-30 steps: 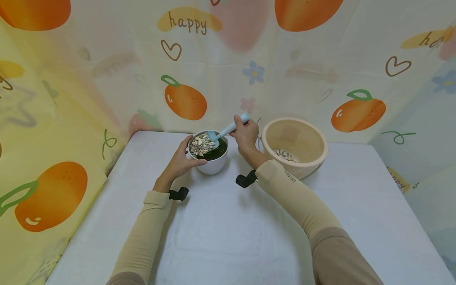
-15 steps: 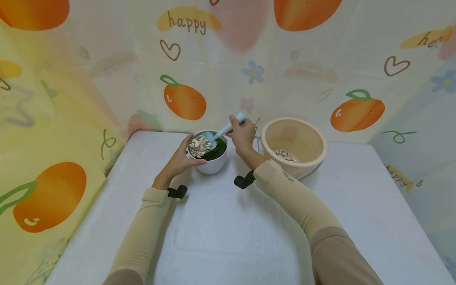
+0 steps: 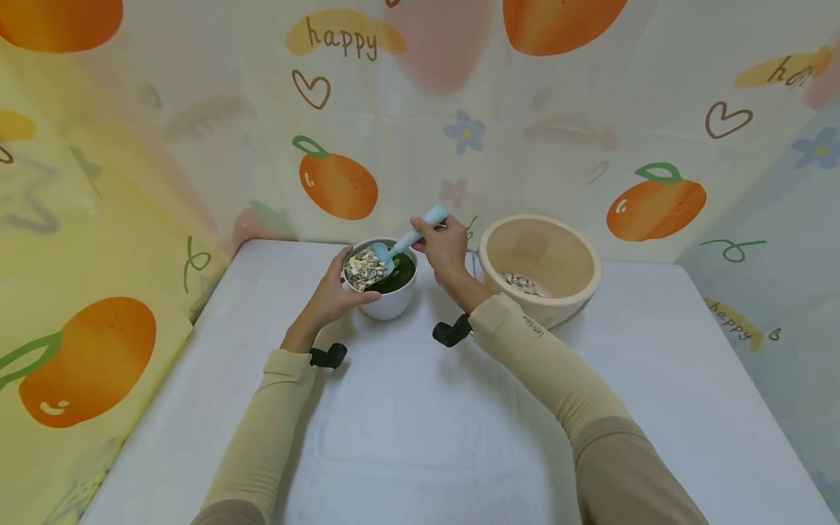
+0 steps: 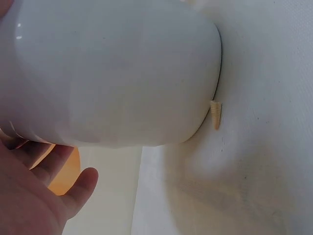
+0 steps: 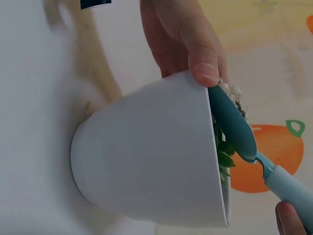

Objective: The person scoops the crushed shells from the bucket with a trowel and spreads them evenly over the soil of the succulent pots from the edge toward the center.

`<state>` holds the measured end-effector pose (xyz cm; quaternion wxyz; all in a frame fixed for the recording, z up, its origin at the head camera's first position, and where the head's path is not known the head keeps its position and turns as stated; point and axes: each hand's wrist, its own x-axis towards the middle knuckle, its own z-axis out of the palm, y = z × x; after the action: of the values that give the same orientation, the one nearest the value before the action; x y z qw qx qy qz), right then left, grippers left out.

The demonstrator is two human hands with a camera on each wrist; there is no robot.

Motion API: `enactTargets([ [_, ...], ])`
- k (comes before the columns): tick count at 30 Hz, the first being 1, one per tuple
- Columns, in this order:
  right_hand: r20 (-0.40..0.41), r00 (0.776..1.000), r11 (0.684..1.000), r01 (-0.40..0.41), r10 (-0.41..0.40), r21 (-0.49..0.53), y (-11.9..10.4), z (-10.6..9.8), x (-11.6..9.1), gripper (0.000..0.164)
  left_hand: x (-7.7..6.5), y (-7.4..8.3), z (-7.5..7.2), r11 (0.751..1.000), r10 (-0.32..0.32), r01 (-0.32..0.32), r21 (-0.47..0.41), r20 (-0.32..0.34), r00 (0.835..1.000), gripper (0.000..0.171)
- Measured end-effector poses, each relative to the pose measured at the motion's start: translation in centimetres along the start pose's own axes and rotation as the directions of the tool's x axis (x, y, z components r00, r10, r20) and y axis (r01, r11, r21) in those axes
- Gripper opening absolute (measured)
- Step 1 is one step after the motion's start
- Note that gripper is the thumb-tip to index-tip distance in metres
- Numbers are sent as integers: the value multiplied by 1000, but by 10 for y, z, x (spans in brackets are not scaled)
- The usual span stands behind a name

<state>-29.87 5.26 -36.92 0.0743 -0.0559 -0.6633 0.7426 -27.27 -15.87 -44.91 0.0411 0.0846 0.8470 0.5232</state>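
Both busy | head: L grip (image 3: 328, 297) clasps white pot (image 3: 387, 307) on bench (image 3: 407, 423); R grip (image 3: 446, 251) holds blue scoop (image 3: 408, 240) w/ gravel (image 3: 363, 270) at pot's mouth | L wrist: pot wall (image 4: 112, 73) glossy, prob. stiff, slippery | R wrist: L thumb (image 5: 204, 66) at rim (image 5: 218, 161), sound hold; scoop prob. light, take by handle (image 5: 292, 189)

The head view looks forward and down over the worktop (image 3: 420, 423) from its near side, far enough back to take in the bowl (image 3: 545, 251) at 3 o'clock and the backdrop (image 3: 545, 168) at 12. The left wrist view is very near the pot (image 4: 122, 73), turned so the base points to 3 o'clock. The right wrist view faces the pot's side from farther off, base at 9 o'clock, rim at 3. All three share the pot and left hand (image 3: 333, 293); head and right wrist share the scoop (image 3: 405, 242).
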Motion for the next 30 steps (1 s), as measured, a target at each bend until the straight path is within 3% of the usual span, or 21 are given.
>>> enactTargets([
  [8, -1, 999, 997, 41, -41, -67, 1, 1, -1, 31, 0, -1, 2, 999, 12, -13, -38, -31, 999, 112],
  [11, 15, 999, 996, 48, -47, -70, 1, 2, -3, 32, -2, -2, 2, 1000, 4, -5, -14, -41, 999, 113],
  [22, 43, 999, 1000, 22, -22, -2, 2, 1, -2, 30, 6, -7, -15, 998, 64, -65, 20, 67, 996, 105],
  [30, 31, 999, 1000, 21, -22, 20, 0, 1, -3, 31, 6, -8, -10, 998, 63, -64, 13, 41, 997, 106],
])
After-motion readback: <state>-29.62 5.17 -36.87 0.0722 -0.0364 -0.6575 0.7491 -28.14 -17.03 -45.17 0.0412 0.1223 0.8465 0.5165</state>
